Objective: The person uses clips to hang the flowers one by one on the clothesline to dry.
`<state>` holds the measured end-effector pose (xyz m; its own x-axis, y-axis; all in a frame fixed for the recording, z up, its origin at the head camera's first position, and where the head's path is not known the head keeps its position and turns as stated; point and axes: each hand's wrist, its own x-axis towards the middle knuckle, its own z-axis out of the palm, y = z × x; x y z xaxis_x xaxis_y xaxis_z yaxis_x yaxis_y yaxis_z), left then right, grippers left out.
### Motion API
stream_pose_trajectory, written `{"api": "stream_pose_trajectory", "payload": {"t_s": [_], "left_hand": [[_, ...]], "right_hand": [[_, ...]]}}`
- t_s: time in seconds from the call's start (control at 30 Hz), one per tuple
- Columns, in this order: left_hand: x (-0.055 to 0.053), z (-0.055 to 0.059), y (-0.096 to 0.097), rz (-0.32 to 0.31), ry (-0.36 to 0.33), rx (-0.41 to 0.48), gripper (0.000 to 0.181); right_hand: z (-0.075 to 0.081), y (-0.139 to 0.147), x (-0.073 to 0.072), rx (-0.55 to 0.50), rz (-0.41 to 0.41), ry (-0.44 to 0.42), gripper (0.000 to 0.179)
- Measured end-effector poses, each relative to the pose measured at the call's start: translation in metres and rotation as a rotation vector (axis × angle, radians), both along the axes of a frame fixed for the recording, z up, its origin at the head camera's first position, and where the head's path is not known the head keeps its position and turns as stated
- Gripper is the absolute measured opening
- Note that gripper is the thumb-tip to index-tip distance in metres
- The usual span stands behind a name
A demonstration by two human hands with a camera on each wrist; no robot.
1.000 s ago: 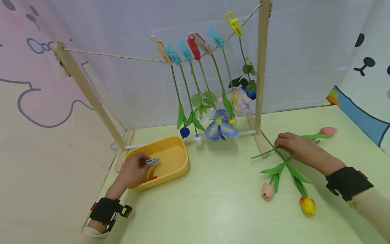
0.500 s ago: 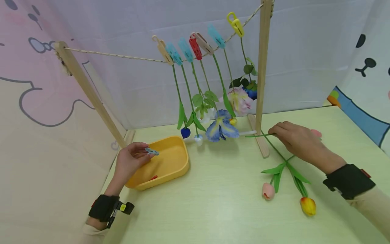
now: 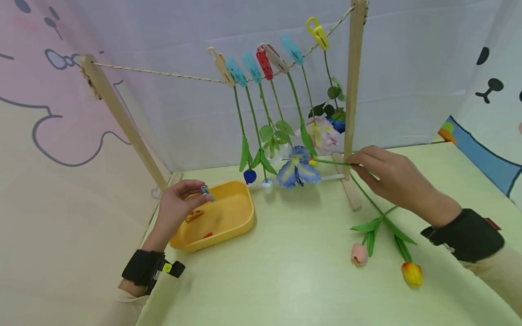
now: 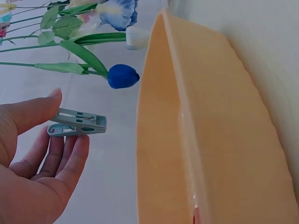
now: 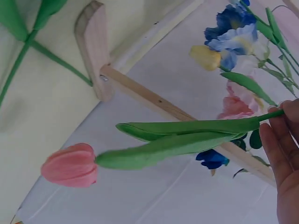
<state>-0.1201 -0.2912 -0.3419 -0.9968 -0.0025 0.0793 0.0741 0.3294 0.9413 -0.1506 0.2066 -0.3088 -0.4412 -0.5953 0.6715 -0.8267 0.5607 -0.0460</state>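
Observation:
My left hand (image 3: 175, 203) pinches a light blue clothespin (image 4: 79, 122) between thumb and fingertips, over the yellow bin (image 3: 248, 217). An orange-brown clothespin (image 3: 194, 215) lies inside that bin, and a small red piece (image 3: 207, 235) shows by its front wall. On the right, my right hand (image 3: 387, 174) grips the green stem of a pink tulip (image 5: 70, 165) beside the right post. Its free stem end points left, and in the head view the bloom is hidden behind the hand. Below, a light pink tulip (image 3: 359, 254) and a yellow-orange tulip (image 3: 412, 274) lie crossed on the table.
A rope (image 3: 159, 72) runs between a left wooden post (image 3: 118, 113) and a right wooden post (image 3: 354, 81). Several flowers, among them a blue iris (image 3: 297, 167), hang upside down from it by coloured clothespins. A white curtain (image 3: 408, 81) stands behind.
The left hand has risen from the bin with the clothespin, turning it. The right hand has lifted the pink tulip off the table and carried it left and up towards the right post.

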Motion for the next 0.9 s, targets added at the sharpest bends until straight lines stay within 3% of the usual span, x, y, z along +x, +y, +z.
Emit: {"api": "stream_pose_trajectory", "payload": {"t_s": [0.17, 0.4, 0.5, 0.7, 0.9], "left_hand": [[-0.005, 0.011, 0.007, -0.017, 0.018, -0.018, 0.039], [-0.011, 0.021, 0.015, -0.021, 0.047, -0.091, 0.036], [-0.013, 0.022, 0.016, -0.039, 0.053, -0.076, 0.037], [-0.015, 0.025, 0.021, -0.035, 0.046, -0.075, 0.036], [-0.016, 0.04, 0.029, -0.008, 0.096, -0.086, 0.029]], "right_hand": [[0.022, -0.021, 0.004, -0.057, 0.072, -0.013, 0.039], [0.043, -0.052, 0.008, -0.176, 0.188, -0.105, 0.021], [0.048, -0.063, 0.009, -0.219, 0.199, -0.141, 0.025], [0.05, -0.086, 0.006, -0.349, 0.233, -0.235, 0.029], [0.042, -0.114, -0.001, -0.43, 0.271, -0.333, 0.025]]}}
